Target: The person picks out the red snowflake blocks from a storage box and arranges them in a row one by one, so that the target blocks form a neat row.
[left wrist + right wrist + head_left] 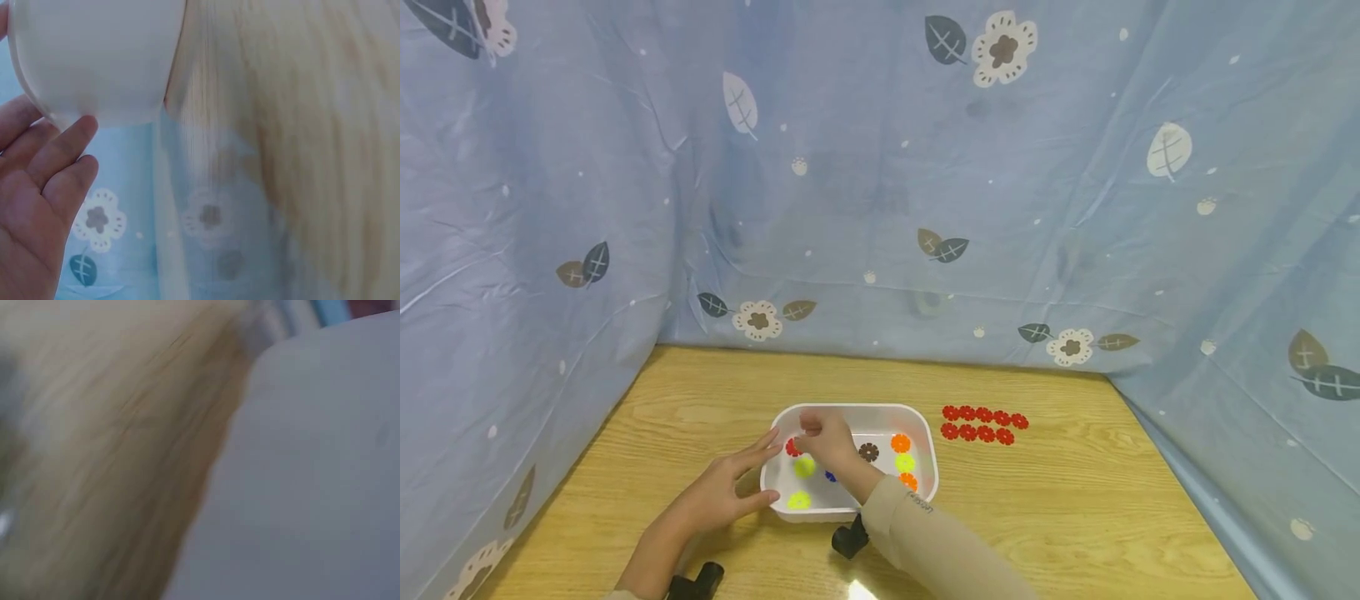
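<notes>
A white plastic tray (850, 511) stands on the table with several flower-shaped plastic discs inside. My left hand (722, 493) is at its left end, thumb and fingers spread along the rim; in the left wrist view, relaxed fingers (69, 147) lie against the tray's outer wall (100, 62). Over the tray's left half is my right hand (831, 442), fingertips right at a red disc (793, 447); I cannot tell whether they pinch it. Around it lie yellow-green discs (800, 500), a partly hidden blue disc (831, 476), a brown disc (868, 452) and orange discs (900, 443).
Two rows of red discs (985, 414) lie on the wooden table (1075, 500) right of the tray. A patterned blue cloth (880, 208) hangs round the back and sides. The right wrist view is blurred and shows the tray's pale wall (312, 475) beside the wood.
</notes>
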The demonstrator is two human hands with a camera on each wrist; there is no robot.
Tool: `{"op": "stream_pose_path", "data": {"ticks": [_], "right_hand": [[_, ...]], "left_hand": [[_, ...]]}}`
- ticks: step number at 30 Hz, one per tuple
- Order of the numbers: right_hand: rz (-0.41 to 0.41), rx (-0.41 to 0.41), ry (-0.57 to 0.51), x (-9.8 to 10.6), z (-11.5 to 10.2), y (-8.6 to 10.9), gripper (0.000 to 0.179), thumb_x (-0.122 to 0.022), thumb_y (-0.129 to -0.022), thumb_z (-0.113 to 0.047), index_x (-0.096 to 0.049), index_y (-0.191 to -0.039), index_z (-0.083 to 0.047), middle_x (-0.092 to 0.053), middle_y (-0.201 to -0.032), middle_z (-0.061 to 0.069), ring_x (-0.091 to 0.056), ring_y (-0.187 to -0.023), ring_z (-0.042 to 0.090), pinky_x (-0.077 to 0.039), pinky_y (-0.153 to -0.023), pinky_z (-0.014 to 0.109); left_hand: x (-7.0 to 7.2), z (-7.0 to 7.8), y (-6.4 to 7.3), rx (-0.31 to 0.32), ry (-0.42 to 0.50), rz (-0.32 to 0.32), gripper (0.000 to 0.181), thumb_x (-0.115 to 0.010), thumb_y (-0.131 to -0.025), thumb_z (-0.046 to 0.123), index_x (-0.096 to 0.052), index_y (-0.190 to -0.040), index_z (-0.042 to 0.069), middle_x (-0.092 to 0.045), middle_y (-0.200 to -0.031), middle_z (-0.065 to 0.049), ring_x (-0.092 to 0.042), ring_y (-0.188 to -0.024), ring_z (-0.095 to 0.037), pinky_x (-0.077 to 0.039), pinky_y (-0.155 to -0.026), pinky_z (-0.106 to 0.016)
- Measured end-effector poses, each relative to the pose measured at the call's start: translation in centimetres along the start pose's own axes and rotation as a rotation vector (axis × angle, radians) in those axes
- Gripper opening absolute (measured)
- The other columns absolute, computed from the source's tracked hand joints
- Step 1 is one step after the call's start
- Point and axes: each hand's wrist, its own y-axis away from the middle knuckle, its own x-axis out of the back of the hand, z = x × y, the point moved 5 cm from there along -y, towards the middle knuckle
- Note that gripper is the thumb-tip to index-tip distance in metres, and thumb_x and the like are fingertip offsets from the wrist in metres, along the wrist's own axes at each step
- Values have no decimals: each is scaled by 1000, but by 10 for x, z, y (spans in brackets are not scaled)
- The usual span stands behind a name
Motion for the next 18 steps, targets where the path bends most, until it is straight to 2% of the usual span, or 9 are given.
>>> {"op": "stream_pose_path", "data": {"ticks": [4, 9, 14, 18], "right_hand": [[14, -6, 84, -10, 11, -2, 40, -73, -77, -3, -63, -115, 1, -67, -111, 12, -63, -100, 24, -54, -88, 34], [15, 35, 190, -17, 15, -4, 39, -74, -76, -4, -64, -114, -2, -68, -111, 10, -63, -102, 24, -53, -90, 34], [45, 76, 269, -18, 13, -6, 35, -76, -72, -3, -66, -106, -3, -68, -101, 7, -62, -91, 19, -53, -84, 30], [57, 64, 287, -20, 12, -8, 32, -76, -71, 1, -65, -100, -4, -63, -93, 3, -58, -84, 14, -52, -79, 26]], "left_hand": [[0, 2, 1, 0, 0, 3, 60, -70, -84, 33, -52, -135, 6, -40, -148, -12, -44, -130, -33, -43, -99, -54], [2, 4, 1, -3, -9, 9, 59, -71, -84, 31, -53, -135, 7, -41, -148, -11, -44, -130, -33, -42, -99, -55], [3, 3, 0, -5, -10, 14, 60, -70, -84, 33, -52, -136, 8, -40, -148, -11, -44, -130, -32, -42, -100, -54], [2, 3, 0, -2, 4, 10, 59, -70, -85, 30, -52, -136, 7, -39, -149, -11, -44, -130, -34, -42, -100, -55]]}}
